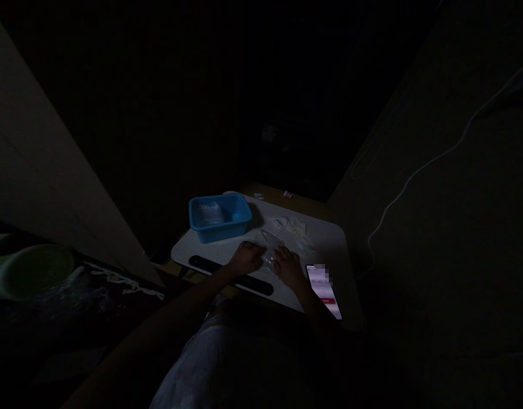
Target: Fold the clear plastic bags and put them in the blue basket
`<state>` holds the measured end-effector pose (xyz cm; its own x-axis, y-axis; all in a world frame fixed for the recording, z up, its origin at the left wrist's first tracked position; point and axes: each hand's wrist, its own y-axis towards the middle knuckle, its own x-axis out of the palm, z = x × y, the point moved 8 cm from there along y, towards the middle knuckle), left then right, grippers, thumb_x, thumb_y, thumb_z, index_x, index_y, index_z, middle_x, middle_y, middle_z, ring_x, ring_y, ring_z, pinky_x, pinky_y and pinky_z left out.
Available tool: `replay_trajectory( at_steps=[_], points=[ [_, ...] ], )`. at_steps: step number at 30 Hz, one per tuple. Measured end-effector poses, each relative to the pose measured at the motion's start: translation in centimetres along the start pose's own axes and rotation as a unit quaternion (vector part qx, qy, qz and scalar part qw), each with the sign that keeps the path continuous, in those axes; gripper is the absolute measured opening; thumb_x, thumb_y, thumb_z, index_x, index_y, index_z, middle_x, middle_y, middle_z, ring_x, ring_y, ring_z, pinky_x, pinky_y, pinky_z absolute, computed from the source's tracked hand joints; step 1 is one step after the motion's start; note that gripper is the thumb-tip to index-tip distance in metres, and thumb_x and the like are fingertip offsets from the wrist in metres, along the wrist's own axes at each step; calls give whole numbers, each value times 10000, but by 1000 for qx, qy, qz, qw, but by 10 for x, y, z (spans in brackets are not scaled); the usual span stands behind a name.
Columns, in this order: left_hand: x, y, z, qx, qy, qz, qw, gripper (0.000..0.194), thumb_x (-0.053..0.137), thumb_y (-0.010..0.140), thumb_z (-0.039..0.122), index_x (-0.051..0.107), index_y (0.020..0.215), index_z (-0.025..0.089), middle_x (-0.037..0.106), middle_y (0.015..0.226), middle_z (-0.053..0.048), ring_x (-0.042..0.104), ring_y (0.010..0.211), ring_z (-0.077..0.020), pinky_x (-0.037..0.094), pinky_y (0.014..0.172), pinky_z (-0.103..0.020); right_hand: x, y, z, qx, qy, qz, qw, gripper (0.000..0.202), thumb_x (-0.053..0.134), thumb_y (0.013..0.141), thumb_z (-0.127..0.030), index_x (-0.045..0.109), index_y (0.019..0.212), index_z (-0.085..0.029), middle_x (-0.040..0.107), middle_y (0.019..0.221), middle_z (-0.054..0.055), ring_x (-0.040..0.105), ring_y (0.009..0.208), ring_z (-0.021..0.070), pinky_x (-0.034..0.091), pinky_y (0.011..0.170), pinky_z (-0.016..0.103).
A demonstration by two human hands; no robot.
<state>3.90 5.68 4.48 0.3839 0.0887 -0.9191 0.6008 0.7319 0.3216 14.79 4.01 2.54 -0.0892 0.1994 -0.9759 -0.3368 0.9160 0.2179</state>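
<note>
A clear plastic bag (269, 245) lies on the white table (330, 244) between my two hands. My left hand (248, 257) is at the bag's left side with its fingers curled at the plastic. On the right side, my right hand (288, 266) touches the bag, its fingers somewhat spread. Behind the bag are pale, flat plastic-like pieces (291, 225). A blue basin (223, 232) stands at the table's back left, with clear packets (210, 212) inside. The dim light hides fine detail at the fingertips.
A lit phone (323, 289) lies to the right of my right hand. A dark slot (202, 263) runs along the table's near edge. A white cable (419, 170) hangs at right; a green container (35, 271) is at left.
</note>
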Motion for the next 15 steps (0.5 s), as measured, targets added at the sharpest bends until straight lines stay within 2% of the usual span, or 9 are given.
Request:
replay_trajectory(
  at_steps=[2,5,10,13,15],
  points=[
    [-1,-3,0,16,37,-20,999,332,478,742,233,535,1065,185,589,952,-83,514,908,-228,342,846,-397,2,0,2,3,-4,-5,1000,392,306,860,-298,409,1226,-200,380,1327,80,276,1235,191,231,941,382],
    [-4,-8,-1,25,56,-14,998,306,441,772,212,531,1062,171,564,1006,-100,489,945,-223,343,849,-391,2,-1,1,-2,1,-2,1000,392,309,862,-298,399,1234,-212,374,1330,79,265,1241,196,234,943,396],
    [-1,-13,4,75,74,-8,994,347,398,800,162,486,1136,162,467,1219,-110,370,1144,-229,261,948,-420,-1,3,9,10,36,10,999,364,377,836,-312,457,1185,-243,398,1311,58,261,1241,206,268,943,395],
    [3,-13,5,87,84,-26,992,332,394,806,167,501,1120,172,481,1212,-104,374,1148,-232,210,974,-456,-4,10,16,33,57,13,998,359,414,813,-280,482,1163,-235,415,1296,53,289,1227,195,287,948,370],
    [4,-13,5,91,89,-30,991,308,401,805,181,523,1087,171,513,1167,-102,405,1109,-235,207,970,-462,-5,15,14,18,60,5,998,369,417,806,-250,476,1170,-221,447,1271,55,339,1197,184,287,954,358]
  ],
)
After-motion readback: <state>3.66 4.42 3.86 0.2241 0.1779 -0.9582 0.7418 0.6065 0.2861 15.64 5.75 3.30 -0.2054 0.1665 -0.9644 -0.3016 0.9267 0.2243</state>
